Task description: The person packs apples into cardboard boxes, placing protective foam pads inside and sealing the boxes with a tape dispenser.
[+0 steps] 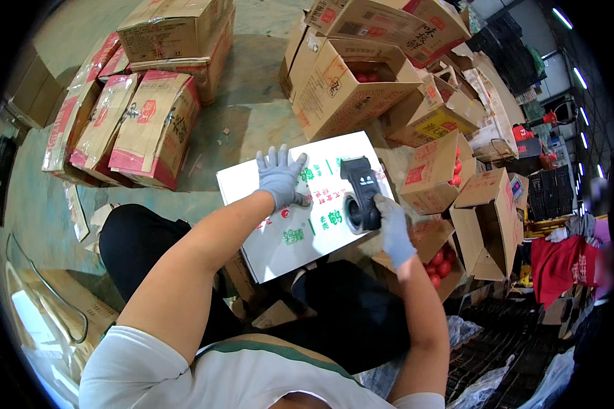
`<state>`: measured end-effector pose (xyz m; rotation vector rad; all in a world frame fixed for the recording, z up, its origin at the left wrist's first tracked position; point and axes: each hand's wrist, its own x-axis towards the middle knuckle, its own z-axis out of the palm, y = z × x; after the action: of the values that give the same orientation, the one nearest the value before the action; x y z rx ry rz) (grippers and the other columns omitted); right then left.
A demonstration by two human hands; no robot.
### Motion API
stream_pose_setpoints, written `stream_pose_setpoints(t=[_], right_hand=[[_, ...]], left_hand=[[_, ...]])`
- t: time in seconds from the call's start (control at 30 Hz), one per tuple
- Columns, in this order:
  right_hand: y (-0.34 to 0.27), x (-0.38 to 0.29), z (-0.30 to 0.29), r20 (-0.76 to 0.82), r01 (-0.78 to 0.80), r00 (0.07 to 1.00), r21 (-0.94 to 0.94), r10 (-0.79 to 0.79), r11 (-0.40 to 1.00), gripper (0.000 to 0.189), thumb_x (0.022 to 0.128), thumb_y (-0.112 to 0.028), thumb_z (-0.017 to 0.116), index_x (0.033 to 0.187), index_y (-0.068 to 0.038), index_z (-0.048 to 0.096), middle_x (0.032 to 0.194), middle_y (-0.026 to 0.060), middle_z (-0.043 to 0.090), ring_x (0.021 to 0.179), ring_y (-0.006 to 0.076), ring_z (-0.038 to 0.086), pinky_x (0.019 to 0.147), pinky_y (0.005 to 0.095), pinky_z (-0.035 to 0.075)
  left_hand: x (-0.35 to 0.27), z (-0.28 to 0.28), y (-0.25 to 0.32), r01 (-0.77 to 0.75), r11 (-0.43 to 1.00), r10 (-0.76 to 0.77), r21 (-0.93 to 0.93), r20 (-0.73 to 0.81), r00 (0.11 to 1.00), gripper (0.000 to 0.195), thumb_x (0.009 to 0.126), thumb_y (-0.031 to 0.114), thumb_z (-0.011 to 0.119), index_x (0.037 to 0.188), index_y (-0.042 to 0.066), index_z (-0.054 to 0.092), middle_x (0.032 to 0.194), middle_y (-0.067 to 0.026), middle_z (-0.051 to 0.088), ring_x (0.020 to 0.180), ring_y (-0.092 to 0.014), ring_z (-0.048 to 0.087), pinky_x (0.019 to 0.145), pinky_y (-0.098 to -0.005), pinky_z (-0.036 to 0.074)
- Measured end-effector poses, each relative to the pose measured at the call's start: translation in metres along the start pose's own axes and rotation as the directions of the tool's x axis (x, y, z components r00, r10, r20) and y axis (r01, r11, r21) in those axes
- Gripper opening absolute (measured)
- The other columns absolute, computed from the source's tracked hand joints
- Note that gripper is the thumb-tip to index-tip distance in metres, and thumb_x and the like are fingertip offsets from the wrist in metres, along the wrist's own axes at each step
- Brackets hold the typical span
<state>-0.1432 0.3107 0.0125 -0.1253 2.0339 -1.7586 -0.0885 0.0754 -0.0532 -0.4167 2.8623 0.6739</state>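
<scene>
A flat white cardboard carton (271,255) with green and red printing lies in front of me, above my knees. My left hand (280,179), in a grey glove, rests flat on its top with the fingers spread. In my right hand (395,230), also gloved, is a black handheld tape dispenser (364,186) at the carton's right side. The dispenser's round roll hub faces left. Its head lies over the carton's top right part; whether tape is touching the cardboard, I cannot tell.
Taped brown and red cartons (151,128) are stacked at the left. Open cardboard boxes (337,97) stand ahead and right, some holding red round fruit (442,268). Black plastic crates (491,332) lie at lower right. A person in a red garment (563,266) is at far right.
</scene>
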Motion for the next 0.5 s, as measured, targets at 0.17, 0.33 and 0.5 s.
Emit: stream_pose_setpoints(t=[0.17,0.33,0.5], right_hand=[[0.029,0.026,0.048,-0.118,0.05,0.993,0.19,-0.027,0.981,0.033,0.087,-0.023,0.053,0.099,0.007,0.056,0.082,0.0045,0.059,0.077,0.0122,0.053,0.07,0.024,0.044],[0.054,0.044,0.076,-0.278,0.164,0.929,-0.284,-0.245,0.945,0.033,0.089,-0.028,0.051,0.086,0.004,0.06,0.075,0.0145,0.06,0.067,0.0205,0.054,0.065,0.031,0.045],[0.055,0.041,0.08,-0.253,0.181,0.9,-0.521,-0.354,0.834,0.041,0.088,-0.036,0.048,0.081,0.002,0.061,0.074,0.0237,0.059,0.067,0.0341,0.058,0.061,0.0397,0.044]], left_hand=[[-0.004,-0.004,0.001,-0.018,0.999,0.017,-0.035,-0.018,1.0,0.105,0.05,0.056,0.075,0.137,0.023,0.027,0.142,-0.0207,0.015,0.132,-0.041,0.008,0.104,-0.054,0.0],[-0.008,0.0,-0.005,-0.024,1.0,0.024,0.003,-0.017,1.0,0.105,0.051,0.056,0.074,0.137,0.019,0.026,0.142,-0.0212,0.015,0.132,-0.041,0.008,0.104,-0.0544,0.0],[-0.003,0.0,-0.017,-0.059,0.997,0.056,0.045,0.066,0.996,0.108,0.051,0.054,0.075,0.139,0.02,0.022,0.143,-0.0225,0.012,0.132,-0.041,0.005,0.104,-0.0533,0.002]])
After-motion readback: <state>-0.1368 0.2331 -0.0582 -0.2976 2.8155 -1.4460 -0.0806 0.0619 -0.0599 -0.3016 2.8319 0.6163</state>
